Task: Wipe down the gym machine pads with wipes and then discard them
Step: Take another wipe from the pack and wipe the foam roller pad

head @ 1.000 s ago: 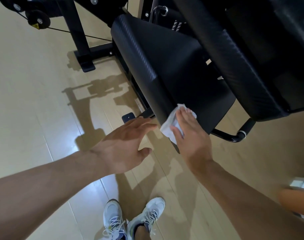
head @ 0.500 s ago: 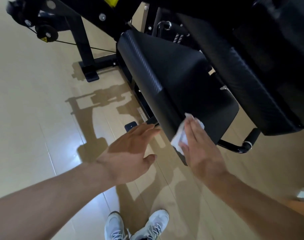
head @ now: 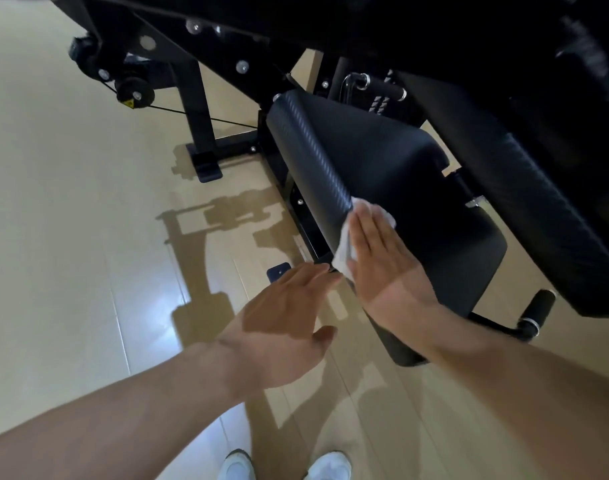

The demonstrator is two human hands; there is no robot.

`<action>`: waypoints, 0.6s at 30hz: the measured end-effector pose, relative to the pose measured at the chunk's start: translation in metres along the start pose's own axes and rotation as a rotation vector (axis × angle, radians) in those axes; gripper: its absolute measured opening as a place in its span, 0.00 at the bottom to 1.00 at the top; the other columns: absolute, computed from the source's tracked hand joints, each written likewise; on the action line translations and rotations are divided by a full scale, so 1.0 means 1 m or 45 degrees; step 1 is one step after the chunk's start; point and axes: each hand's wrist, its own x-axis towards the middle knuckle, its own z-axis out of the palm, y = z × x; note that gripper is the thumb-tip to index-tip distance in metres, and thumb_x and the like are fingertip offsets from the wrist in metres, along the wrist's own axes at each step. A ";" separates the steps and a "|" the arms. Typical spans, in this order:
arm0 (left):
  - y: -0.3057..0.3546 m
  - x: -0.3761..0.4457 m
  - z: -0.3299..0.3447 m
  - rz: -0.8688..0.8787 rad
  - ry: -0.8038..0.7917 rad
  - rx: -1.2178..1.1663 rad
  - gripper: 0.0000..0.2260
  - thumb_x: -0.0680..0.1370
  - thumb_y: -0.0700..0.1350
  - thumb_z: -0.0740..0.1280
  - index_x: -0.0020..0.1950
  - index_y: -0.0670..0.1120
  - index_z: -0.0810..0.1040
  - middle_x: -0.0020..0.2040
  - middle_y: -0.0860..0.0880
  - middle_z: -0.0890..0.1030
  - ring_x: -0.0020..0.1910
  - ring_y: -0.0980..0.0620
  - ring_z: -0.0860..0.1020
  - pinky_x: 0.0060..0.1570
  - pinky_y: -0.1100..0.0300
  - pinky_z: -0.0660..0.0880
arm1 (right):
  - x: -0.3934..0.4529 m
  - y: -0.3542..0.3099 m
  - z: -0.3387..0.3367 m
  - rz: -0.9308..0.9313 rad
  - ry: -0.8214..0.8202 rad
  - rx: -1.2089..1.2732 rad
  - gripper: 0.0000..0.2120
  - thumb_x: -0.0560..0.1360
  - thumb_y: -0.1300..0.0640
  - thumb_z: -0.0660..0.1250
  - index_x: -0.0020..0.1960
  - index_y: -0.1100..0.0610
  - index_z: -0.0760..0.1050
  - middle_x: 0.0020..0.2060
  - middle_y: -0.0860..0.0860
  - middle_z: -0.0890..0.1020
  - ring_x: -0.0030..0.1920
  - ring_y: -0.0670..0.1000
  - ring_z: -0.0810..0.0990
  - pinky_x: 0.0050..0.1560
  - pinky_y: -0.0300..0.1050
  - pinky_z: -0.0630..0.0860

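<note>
White wipe [head: 344,244] sits on the seat pad [head: 400,188], folded over its left edge, pressed flat by the right hand [head: 382,261], fingers straight. Left hand [head: 289,320] hovers beside it, spread, holding nothing. Risk: only palm pressure holds the wipe, so it could bunch or slip off that rounded edge to the floor [head: 71,237]. Back pad [head: 538,202] crowds the right; open room lies left.

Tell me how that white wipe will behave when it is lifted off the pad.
The wipe looks thin and crumpled under the flat right hand, so it will probably flop. It drapes over the edge of the pad, so it is likely soft and light.
</note>
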 end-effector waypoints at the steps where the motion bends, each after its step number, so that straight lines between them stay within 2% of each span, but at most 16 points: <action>1: -0.003 0.000 0.000 0.002 0.013 0.017 0.33 0.79 0.55 0.67 0.80 0.59 0.55 0.80 0.61 0.58 0.77 0.64 0.50 0.66 0.74 0.46 | 0.025 -0.006 -0.003 0.004 0.027 0.013 0.32 0.85 0.55 0.45 0.79 0.66 0.29 0.79 0.62 0.32 0.81 0.62 0.35 0.82 0.55 0.44; 4: -0.009 -0.002 0.001 0.008 0.065 0.037 0.33 0.79 0.54 0.67 0.80 0.60 0.54 0.79 0.61 0.60 0.75 0.64 0.52 0.59 0.81 0.42 | 0.068 -0.018 -0.010 -0.059 0.063 -0.108 0.32 0.84 0.57 0.45 0.81 0.67 0.33 0.81 0.62 0.35 0.82 0.61 0.35 0.81 0.55 0.42; 7: -0.013 0.003 -0.006 -0.027 0.135 0.038 0.34 0.79 0.54 0.68 0.81 0.57 0.56 0.79 0.59 0.61 0.76 0.61 0.58 0.67 0.74 0.52 | 0.051 -0.016 -0.011 -0.120 -0.017 -0.123 0.31 0.83 0.59 0.41 0.80 0.66 0.32 0.80 0.61 0.33 0.81 0.60 0.32 0.82 0.56 0.39; 9: -0.012 0.010 -0.017 -0.049 0.161 0.039 0.34 0.78 0.53 0.68 0.81 0.56 0.58 0.78 0.58 0.63 0.76 0.58 0.62 0.71 0.66 0.59 | 0.017 -0.012 -0.006 -0.258 -0.118 -0.226 0.30 0.82 0.58 0.38 0.79 0.67 0.30 0.79 0.62 0.30 0.80 0.61 0.30 0.81 0.56 0.35; 10: -0.011 0.013 -0.023 -0.058 0.179 0.036 0.33 0.78 0.53 0.69 0.80 0.56 0.58 0.77 0.58 0.64 0.76 0.57 0.63 0.71 0.64 0.61 | 0.003 -0.010 -0.003 -0.342 -0.160 -0.307 0.30 0.82 0.58 0.36 0.79 0.68 0.29 0.79 0.63 0.29 0.79 0.62 0.28 0.79 0.57 0.32; 12: -0.012 0.017 -0.034 -0.068 0.243 0.027 0.33 0.78 0.52 0.69 0.80 0.57 0.58 0.77 0.59 0.65 0.75 0.58 0.64 0.68 0.68 0.59 | -0.003 -0.006 0.000 -0.411 -0.195 -0.384 0.30 0.81 0.57 0.34 0.79 0.67 0.29 0.79 0.62 0.29 0.79 0.60 0.28 0.77 0.55 0.27; 14: -0.014 0.020 -0.040 -0.068 0.305 0.035 0.33 0.78 0.52 0.69 0.80 0.57 0.59 0.77 0.59 0.65 0.74 0.61 0.62 0.65 0.72 0.55 | 0.026 -0.004 -0.008 -0.357 -0.133 -0.322 0.31 0.81 0.56 0.35 0.80 0.65 0.30 0.80 0.59 0.32 0.81 0.57 0.31 0.79 0.53 0.30; 16: -0.016 0.022 -0.043 -0.083 0.321 0.052 0.33 0.78 0.52 0.69 0.80 0.55 0.60 0.78 0.58 0.65 0.75 0.59 0.63 0.67 0.68 0.57 | 0.064 -0.009 -0.016 -0.283 -0.001 -0.219 0.29 0.84 0.57 0.40 0.82 0.63 0.36 0.82 0.58 0.37 0.82 0.56 0.36 0.82 0.53 0.38; 18: -0.019 0.022 -0.043 -0.111 0.292 0.063 0.33 0.78 0.52 0.69 0.80 0.55 0.60 0.79 0.57 0.64 0.76 0.56 0.64 0.68 0.63 0.62 | 0.085 -0.017 -0.017 -0.200 0.029 -0.178 0.28 0.85 0.58 0.42 0.82 0.63 0.38 0.82 0.57 0.38 0.82 0.56 0.36 0.82 0.53 0.40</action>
